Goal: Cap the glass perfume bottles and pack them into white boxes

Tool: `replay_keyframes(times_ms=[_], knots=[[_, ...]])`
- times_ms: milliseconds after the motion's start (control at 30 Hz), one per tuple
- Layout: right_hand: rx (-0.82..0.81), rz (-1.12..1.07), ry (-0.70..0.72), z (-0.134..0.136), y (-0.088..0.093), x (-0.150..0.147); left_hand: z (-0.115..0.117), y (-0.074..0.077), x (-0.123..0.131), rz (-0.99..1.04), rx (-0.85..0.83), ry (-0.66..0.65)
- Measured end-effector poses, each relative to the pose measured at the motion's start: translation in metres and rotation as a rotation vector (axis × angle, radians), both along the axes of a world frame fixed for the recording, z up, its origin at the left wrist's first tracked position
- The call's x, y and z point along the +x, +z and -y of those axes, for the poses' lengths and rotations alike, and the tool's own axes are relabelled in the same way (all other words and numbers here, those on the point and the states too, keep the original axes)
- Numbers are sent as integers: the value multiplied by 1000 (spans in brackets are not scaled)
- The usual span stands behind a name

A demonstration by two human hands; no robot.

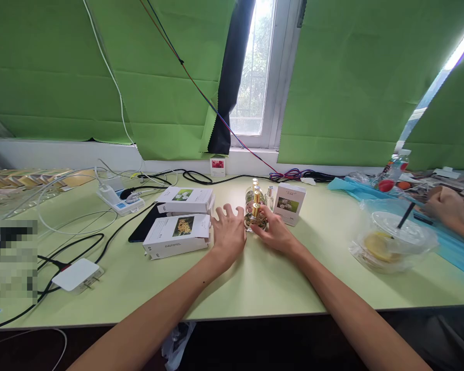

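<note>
Several small glass bottles with gold caps (255, 208) stand in a cluster on the pale green table (255, 283). My right hand (275, 232) curls round the nearest bottle from the right, fingers against it. My left hand (229, 233) hovers just left of the cluster, fingers spread apart and holding nothing. A white box with a yellow flower picture (178, 234) lies flat beside my left hand. Another flat box (185, 200) lies behind it. An upright white box (290, 203) stands right of the bottles.
A power strip (119, 200), a white adapter (77, 274), cables and a dark phone (144, 226) occupy the left side. A plastic cup with lid and straw in a bag (394, 242) sits at right. Another person's hand (448, 206) rests at far right.
</note>
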State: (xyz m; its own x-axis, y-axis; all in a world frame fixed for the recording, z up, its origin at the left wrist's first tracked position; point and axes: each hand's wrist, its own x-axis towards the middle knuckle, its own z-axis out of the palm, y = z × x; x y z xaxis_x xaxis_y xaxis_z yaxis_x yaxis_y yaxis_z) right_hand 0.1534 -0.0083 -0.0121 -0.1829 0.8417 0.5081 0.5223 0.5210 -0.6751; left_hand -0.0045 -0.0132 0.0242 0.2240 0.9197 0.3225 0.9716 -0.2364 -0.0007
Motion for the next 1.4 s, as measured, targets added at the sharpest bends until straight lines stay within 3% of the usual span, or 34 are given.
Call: replay_keyframes(times_ms=[433,767,1400], knots=[[-24,-2,0,0,1,0,7,-9,4,-8,-39,-18],[-10,27,-13,0,1,1,9,-8,5,35,-143,1],[-19,1,-90,-4,0,4,12,-6,7,-34,-150,47]])
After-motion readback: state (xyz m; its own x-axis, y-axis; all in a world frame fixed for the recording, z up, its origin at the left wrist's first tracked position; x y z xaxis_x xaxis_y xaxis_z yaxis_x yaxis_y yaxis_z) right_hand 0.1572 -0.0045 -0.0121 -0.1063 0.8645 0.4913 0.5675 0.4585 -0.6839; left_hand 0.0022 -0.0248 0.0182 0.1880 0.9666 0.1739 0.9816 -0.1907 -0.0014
